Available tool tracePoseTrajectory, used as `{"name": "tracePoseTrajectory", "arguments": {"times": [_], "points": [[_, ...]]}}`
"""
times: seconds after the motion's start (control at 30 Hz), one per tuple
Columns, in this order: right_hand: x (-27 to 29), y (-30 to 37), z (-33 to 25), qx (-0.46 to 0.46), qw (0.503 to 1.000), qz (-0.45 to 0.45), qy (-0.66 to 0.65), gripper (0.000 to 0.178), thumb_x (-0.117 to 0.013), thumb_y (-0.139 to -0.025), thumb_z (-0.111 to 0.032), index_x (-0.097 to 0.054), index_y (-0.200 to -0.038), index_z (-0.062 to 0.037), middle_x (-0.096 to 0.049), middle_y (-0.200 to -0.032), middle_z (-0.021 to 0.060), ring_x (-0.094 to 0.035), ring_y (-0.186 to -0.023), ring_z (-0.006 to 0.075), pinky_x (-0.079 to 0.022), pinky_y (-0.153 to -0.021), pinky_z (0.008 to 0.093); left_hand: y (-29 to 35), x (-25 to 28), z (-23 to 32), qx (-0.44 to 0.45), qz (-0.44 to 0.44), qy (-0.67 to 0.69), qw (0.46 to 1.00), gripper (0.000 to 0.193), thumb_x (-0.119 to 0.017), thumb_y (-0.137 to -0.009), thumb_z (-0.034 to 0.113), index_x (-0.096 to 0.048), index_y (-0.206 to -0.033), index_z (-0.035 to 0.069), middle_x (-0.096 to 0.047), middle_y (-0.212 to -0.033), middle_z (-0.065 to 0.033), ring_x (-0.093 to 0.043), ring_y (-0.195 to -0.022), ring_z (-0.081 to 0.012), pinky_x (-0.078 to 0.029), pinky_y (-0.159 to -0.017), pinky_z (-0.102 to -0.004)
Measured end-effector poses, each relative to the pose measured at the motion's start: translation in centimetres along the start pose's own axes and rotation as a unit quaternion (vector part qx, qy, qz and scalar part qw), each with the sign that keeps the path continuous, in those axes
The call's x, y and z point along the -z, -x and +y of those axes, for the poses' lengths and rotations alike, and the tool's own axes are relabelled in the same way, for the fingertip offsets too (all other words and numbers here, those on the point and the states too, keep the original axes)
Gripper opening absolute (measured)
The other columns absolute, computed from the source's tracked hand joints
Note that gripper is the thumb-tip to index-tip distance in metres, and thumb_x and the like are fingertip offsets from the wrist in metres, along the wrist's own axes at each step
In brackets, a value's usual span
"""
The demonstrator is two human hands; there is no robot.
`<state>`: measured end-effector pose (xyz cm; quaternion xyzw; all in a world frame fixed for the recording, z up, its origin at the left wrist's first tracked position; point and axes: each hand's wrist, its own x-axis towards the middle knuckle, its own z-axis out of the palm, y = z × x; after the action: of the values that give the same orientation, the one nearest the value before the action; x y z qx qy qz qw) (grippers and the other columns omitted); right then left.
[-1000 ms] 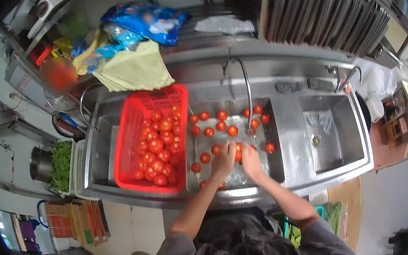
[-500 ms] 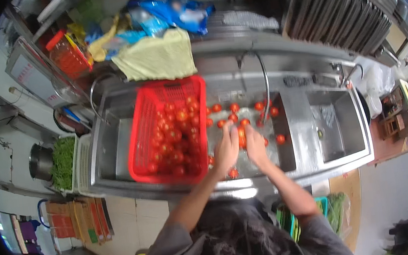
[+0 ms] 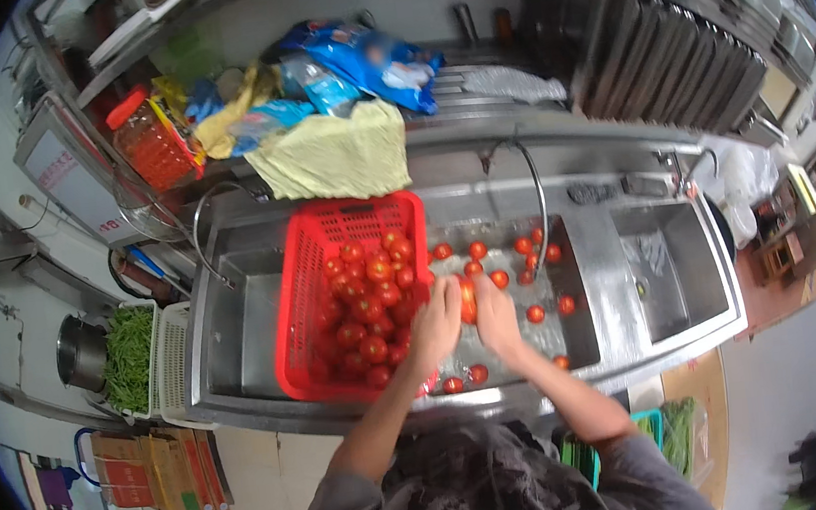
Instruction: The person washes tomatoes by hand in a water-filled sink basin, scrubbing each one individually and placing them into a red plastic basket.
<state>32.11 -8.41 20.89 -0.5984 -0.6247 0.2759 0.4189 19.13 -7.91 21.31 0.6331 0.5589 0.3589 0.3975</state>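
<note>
Silver metal three-basin sink [image 3: 600,278]: red rectangular perforated plastic basket [image 3: 305,277] over left basin's [image 3: 252,318] right side; round red tomatoes [image 3: 535,313] scattered in middle basin [image 3: 574,335].

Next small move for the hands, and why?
Probably shift left over the red basket and let go: the left hand and right hand hold at least one tomato between them near its right side; it already carries a heap of tomatoes.

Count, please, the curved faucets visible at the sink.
3: the left faucet by the left basin, the middle faucet above the middle basin with tomatoes, the right faucet behind the right basin. Others could be hidden.
</note>
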Motion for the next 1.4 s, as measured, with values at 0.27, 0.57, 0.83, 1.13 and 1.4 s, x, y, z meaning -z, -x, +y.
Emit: {"name": "tracePoseTrajectory", "arguments": {"times": [0.27, 0.57, 0.83, 1.13, 1.4], "points": [[-2.5, 0.1, -0.4, 0.038, 0.997, -0.070, -0.020, 0.034, -0.033, -0.100, -0.026, -0.054, -0.099, 0.0006, -0.059, -0.077, 0.0305, -0.059, -0.072, 0.0497, -0.044, -0.062, 0.0563, -0.4, 2.8, -1.4, -0.016, 0.038, -0.170, 0.984, 0.025, -0.040, -0.101, 0.031, -0.048, -0.108, 0.008, -0.065, -0.085, -0.0214, -0.062, -0.079, -0.0449, -0.048, -0.065, -0.0555], [-3.9, -0.1, -2.4, 0.213, 0.975, 0.034, -0.046, 0.029, -0.049, -0.092, -0.028, -0.060, -0.106, -0.0061, -0.063, -0.077, 0.0262, -0.062, -0.066, 0.0446, -0.050, -0.058, 0.0505, 0.8, 4.0, -4.7, -0.138, 0.074, 0.106, 0.982, 0.033, -0.036, -0.101, 0.031, -0.048, -0.121, 0.008, -0.062, -0.106, -0.0233, -0.060, -0.103, -0.0430, -0.047, -0.084, -0.0457], [-6.7, -1.1, -1.6, 0.101, 0.988, -0.103, -0.055, 0.029, -0.043, -0.096, -0.029, -0.052, -0.106, -0.0036, -0.062, -0.078, 0.0295, -0.061, -0.077, 0.0490, -0.049, -0.065, 0.0536, 1.4, 4.1, -4.4, -0.133, 0.205, 0.108, 0.964, 0.032, -0.036, -0.102, 0.031, -0.052, -0.113, 0.006, -0.063, -0.093, -0.0174, -0.065, -0.087, -0.0318, -0.049, -0.075, -0.0401], [-12.1, -2.4, 1.6, -0.051, 0.988, -0.146, -0.001, 0.036, -0.038, -0.098, -0.026, -0.057, -0.113, 0.0012, -0.063, -0.095, 0.0295, -0.061, -0.087, 0.0488, -0.049, -0.074, 0.0546, -0.6, 5.7, -10.0, 0.129, 0.101, 0.059, 0.985, 0.036, -0.036, -0.101, 0.039, -0.050, -0.111, 0.007, -0.062, -0.104, -0.0259, -0.057, -0.098, -0.0482, -0.045, -0.080, -0.0520], [-14.5, 0.4, 6.2, -0.057, 0.982, -0.181, -0.015, 0.040, -0.056, -0.093, -0.038, -0.062, -0.100, 0.0018, -0.067, -0.083, 0.0206, -0.067, -0.078, 0.0343, -0.050, -0.072, 0.0418, 2.9, 3.7, -17.1, 0.193, 0.104, 0.143, 0.965, 0.046, -0.049, -0.098, 0.043, -0.045, -0.119, 0.001, -0.061, -0.098, -0.0157, -0.063, -0.058, -0.0182, -0.051, -0.053, -0.0291]]}}
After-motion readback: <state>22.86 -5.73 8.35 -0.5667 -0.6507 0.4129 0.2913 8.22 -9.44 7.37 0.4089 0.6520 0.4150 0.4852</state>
